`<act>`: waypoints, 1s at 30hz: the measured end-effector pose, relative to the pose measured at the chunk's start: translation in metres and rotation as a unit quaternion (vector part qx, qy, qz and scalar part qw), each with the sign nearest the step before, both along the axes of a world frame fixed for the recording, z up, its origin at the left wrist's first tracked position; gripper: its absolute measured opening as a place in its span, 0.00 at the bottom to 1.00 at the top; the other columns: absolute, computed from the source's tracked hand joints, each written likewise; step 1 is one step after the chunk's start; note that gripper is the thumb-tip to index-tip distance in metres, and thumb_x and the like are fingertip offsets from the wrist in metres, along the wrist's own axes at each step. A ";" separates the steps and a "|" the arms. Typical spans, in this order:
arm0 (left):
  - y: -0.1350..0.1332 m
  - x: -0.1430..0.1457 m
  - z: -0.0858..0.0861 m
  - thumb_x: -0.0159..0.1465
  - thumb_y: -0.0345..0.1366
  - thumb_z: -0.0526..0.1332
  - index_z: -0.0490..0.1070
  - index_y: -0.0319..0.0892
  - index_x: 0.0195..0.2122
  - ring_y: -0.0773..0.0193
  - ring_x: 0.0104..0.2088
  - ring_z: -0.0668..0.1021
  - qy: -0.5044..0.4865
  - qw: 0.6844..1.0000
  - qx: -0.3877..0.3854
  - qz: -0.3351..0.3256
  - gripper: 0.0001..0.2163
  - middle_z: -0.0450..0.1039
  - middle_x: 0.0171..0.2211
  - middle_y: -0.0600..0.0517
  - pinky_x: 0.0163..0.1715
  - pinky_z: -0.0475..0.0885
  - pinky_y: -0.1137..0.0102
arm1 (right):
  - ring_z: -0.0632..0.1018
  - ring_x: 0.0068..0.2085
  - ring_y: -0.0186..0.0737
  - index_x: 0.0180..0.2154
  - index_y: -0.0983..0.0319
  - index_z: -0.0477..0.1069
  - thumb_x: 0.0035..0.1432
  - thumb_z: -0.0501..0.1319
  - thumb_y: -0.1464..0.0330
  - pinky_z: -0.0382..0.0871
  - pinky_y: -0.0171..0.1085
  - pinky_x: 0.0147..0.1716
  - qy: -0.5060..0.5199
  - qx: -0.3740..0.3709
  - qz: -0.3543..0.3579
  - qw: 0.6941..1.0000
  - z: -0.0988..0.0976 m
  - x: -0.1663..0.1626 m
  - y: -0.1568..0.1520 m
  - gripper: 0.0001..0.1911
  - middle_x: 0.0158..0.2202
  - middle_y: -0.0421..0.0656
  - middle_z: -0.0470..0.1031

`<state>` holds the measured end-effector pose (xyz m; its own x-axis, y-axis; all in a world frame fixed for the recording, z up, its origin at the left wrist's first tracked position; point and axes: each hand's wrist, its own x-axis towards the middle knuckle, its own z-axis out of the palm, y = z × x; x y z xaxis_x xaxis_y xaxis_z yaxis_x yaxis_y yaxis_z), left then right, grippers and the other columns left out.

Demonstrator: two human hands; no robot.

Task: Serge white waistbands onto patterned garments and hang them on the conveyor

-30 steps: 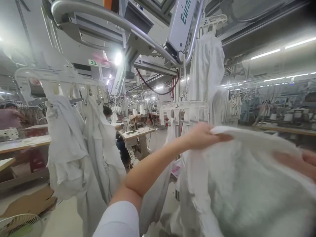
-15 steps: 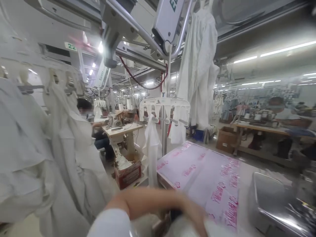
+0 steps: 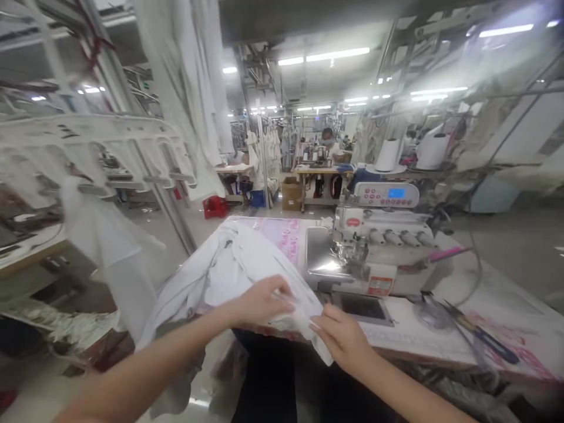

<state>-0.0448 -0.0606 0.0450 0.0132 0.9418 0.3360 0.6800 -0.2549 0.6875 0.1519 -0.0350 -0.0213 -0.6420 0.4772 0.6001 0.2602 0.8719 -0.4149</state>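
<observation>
A white garment (image 3: 264,252) lies spread over the near edge of the sewing table, its left part hanging down off the edge. My right hand (image 3: 341,338) pinches the garment's right end between thumb and fingers. Over the cloth, just left of it, my left hand (image 3: 264,301) is curled in a loose pinch at the garment's edge; its fingertips are slightly blurred. An overlock sewing machine (image 3: 379,235) with a lit blue display stands right of the cloth, its shiny metal cover (image 3: 324,249) close beyond my hands.
Left, a white hanger rack (image 3: 88,126) holds a hanging white piece (image 3: 114,241); more white garments (image 3: 185,88) hang above. Scissors or snips with a dark handle (image 3: 493,343) lie on the table's right. Thread cones (image 3: 388,155) stand behind the machine. Farther back, a person (image 3: 328,144) sits.
The view has swung right from the hanging rack to the sewing machine. A white garment now lies across the table, and both hands are at it; earlier only one blurred arm showed.
</observation>
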 end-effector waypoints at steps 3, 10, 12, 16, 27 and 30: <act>-0.019 -0.016 -0.037 0.52 0.36 0.60 0.70 0.45 0.33 0.60 0.37 0.73 0.094 0.994 -0.017 -0.060 0.07 0.70 0.35 0.52 0.39 0.69 0.68 | 0.61 0.27 0.35 0.33 0.64 0.69 0.60 0.48 0.71 0.53 0.34 0.25 -0.032 0.106 -0.013 0.994 -0.007 0.000 0.009 0.12 0.23 0.41 0.59; -0.051 -0.040 -0.097 0.59 0.30 0.45 0.69 0.50 0.42 0.55 0.39 0.73 0.198 0.977 0.030 0.077 0.17 0.73 0.37 0.51 0.47 0.62 0.53 | 0.59 0.24 0.33 0.31 0.64 0.68 0.61 0.48 0.73 0.49 0.34 0.23 -0.117 0.208 0.015 0.971 0.011 0.010 0.006 0.11 0.21 0.40 0.59; -0.056 -0.060 -0.089 0.59 0.32 0.46 0.70 0.49 0.40 0.57 0.37 0.75 0.171 0.980 0.043 0.090 0.15 0.74 0.35 0.52 0.42 0.67 0.59 | 0.59 0.23 0.31 0.27 0.64 0.66 0.61 0.48 0.70 0.49 0.33 0.22 -0.137 0.134 0.035 0.981 0.018 0.009 0.004 0.13 0.21 0.39 0.59; -0.032 -0.100 -0.022 0.60 0.40 0.50 0.71 0.46 0.37 0.60 0.37 0.75 0.194 0.972 0.076 0.105 0.12 0.75 0.36 0.54 0.35 0.69 0.70 | 0.58 0.22 0.28 0.19 0.65 0.59 0.56 0.55 0.66 0.50 0.30 0.21 -0.095 -0.195 0.049 0.975 0.034 -0.021 0.004 0.15 0.19 0.35 0.55; 0.162 0.052 0.007 0.58 0.30 0.49 0.68 0.39 0.23 0.65 0.31 0.71 0.229 0.961 0.083 -0.134 0.11 0.69 0.26 0.51 0.32 0.63 0.72 | 0.55 0.14 0.24 0.23 0.65 0.60 0.39 0.63 0.49 0.44 0.28 0.13 0.351 -0.639 -0.021 0.684 -0.025 -0.036 0.023 0.25 0.14 0.33 0.56; 0.160 0.064 -0.019 0.58 0.32 0.50 0.68 0.40 0.25 0.67 0.31 0.72 0.184 0.972 0.060 -0.129 0.09 0.71 0.27 0.53 0.30 0.63 0.74 | 0.55 0.15 0.24 0.23 0.66 0.60 0.42 0.61 0.49 0.44 0.28 0.14 0.332 -0.631 -0.014 0.701 -0.048 -0.005 0.014 0.25 0.15 0.34 0.56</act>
